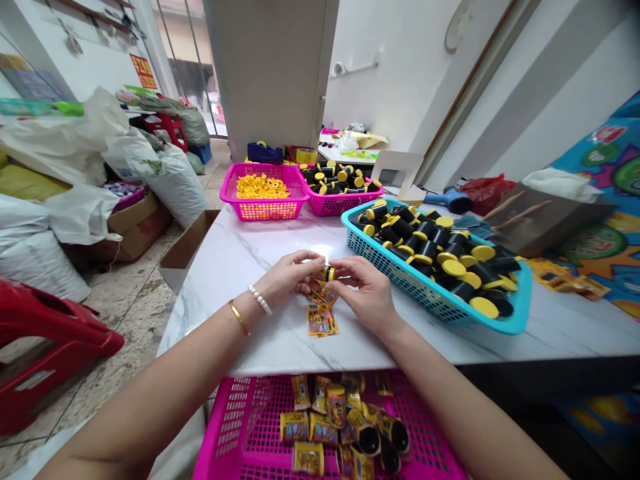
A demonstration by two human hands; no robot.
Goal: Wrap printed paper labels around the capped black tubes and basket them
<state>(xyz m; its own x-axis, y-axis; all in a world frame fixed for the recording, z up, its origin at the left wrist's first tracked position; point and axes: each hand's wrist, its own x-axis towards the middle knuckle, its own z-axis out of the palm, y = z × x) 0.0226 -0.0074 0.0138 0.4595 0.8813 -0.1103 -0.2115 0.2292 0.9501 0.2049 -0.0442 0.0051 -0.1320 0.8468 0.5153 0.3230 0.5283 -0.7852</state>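
My left hand [287,277] and my right hand [369,290] meet above the white marbled table, fingers closed on a small black-and-yellow canister [329,273] between them. My fingers cover much of it. Under the hands lie several printed yellow-orange labels [321,321], partly overlapping. To the right, a blue basket [407,283] is heaped with black canisters [425,252] that have yellow caps. Below the table's near edge, a pink basket [227,427] holds several canisters wrapped in printed labels [336,405].
At the table's back stand a pink basket [273,212] of small yellow plastic pieces [263,187] and another pink basket [345,203] of canisters. More printed labels [567,277] lie at the right. A red stool [55,347] and an open cardboard box [187,250] stand left.
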